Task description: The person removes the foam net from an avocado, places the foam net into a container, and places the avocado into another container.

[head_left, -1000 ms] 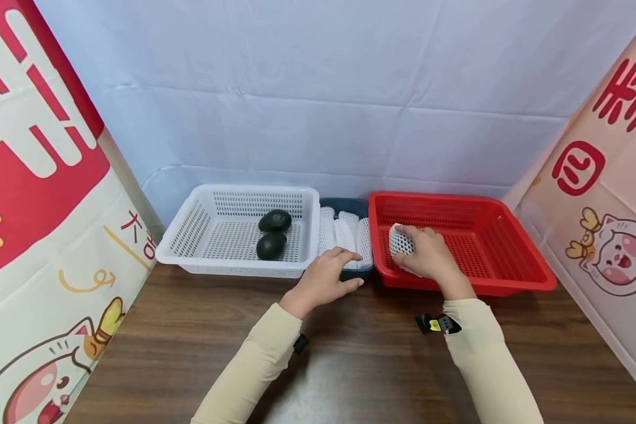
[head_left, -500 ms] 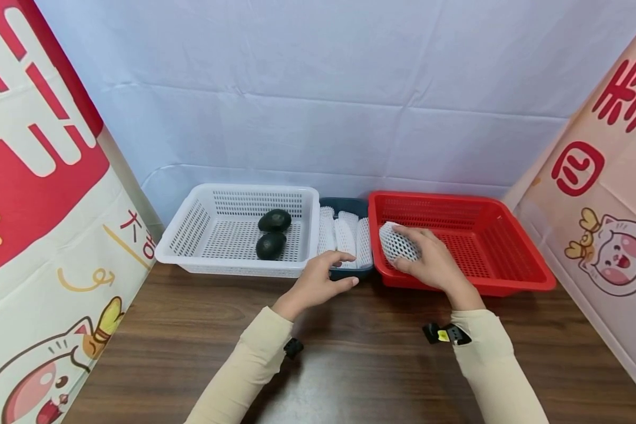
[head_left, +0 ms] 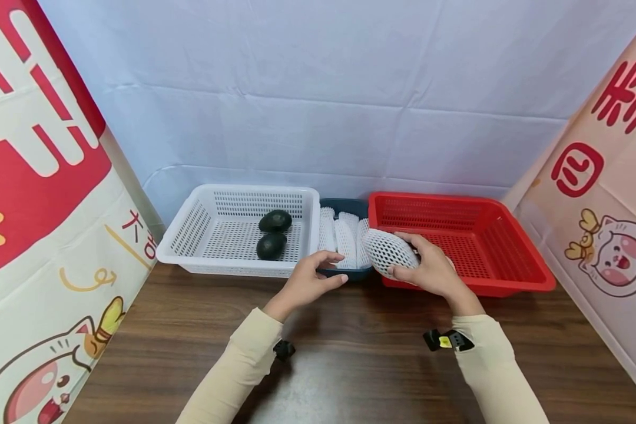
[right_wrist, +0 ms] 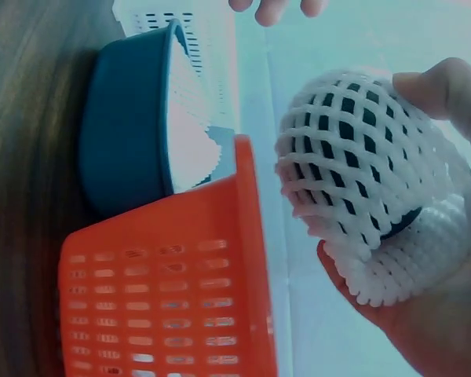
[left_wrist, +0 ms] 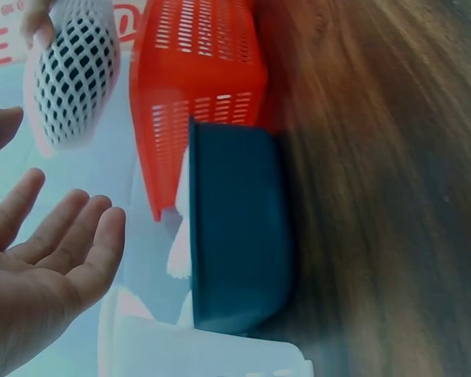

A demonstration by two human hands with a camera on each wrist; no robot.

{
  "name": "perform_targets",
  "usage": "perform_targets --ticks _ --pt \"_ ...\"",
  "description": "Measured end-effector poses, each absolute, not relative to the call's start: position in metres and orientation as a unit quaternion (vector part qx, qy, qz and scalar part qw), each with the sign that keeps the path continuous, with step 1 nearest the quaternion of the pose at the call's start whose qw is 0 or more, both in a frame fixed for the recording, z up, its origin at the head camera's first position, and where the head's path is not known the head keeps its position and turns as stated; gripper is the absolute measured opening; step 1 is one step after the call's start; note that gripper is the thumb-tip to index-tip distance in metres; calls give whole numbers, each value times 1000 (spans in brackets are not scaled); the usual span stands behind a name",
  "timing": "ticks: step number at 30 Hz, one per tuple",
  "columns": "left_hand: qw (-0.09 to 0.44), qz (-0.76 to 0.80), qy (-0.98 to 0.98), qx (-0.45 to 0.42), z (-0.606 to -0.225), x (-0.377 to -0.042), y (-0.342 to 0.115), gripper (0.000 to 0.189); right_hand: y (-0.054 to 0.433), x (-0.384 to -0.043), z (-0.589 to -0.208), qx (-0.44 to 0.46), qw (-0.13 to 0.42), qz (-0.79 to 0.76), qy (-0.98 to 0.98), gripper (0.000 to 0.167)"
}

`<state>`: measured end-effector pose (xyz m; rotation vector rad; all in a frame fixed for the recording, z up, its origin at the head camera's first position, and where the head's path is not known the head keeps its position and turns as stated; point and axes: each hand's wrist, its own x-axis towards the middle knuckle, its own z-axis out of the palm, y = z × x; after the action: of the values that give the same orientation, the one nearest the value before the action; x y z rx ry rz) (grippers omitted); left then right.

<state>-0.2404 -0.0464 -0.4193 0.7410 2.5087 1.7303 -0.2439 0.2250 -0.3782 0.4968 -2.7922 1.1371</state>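
Note:
My right hand (head_left: pixel 436 270) grips a dark avocado in a white foam net sleeve (head_left: pixel 388 252), over the near left corner of the red basket (head_left: pixel 498 285). In the right wrist view the net's loose end (right_wrist: pixel 404 267) gapes near the palm, and a bit of bare dark avocado (right_wrist: pixel 402 223) shows there. My left hand (head_left: pixel 308 281) is empty, thumb and fingers spread, at the front edge of the dark blue box (head_left: pixel 352 204). That box holds several white foam net sleeves (head_left: pixel 345 242). In the left wrist view the left hand (left_wrist: pixel 51 263) is just apart from the netted avocado (left_wrist: pixel 74 75).
A white basket (head_left: pixel 233 270) stands left of the blue box, with two bare avocados (head_left: pixel 275 221) in its right half. All three containers stand side by side on a brown wooden table (head_left: pixel 360 365), before a pale cloth backdrop (head_left: pixel 318 118). Printed cloths hang at both sides.
My right hand has lifted the netted avocado from inside the red basket up and left, over its near corner. My left hand has drawn back slightly left and toward me.

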Motion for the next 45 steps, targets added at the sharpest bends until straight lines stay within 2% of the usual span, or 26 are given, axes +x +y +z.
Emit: perform_targets --ticks 10,19,27,35,40,45 --pt "30 563 793 230 -429 -239 -51 38 229 -239 -388 198 15 460 -865 70" --pt "47 572 785 233 -434 -236 -56 40 227 -235 -395 230 -3 447 -864 69" --pt "37 561 784 262 -415 -217 -61 36 219 -232 -402 244 -21 456 -856 66" --pt "49 574 779 247 -415 -213 -65 40 205 -223 -396 258 -16 445 -857 64" --pt "50 574 783 237 -441 -226 -68 52 197 -217 -396 263 -34 447 -855 62" --pt "50 567 789 231 -452 -230 -71 58 196 -225 -418 282 -45 454 -844 61"
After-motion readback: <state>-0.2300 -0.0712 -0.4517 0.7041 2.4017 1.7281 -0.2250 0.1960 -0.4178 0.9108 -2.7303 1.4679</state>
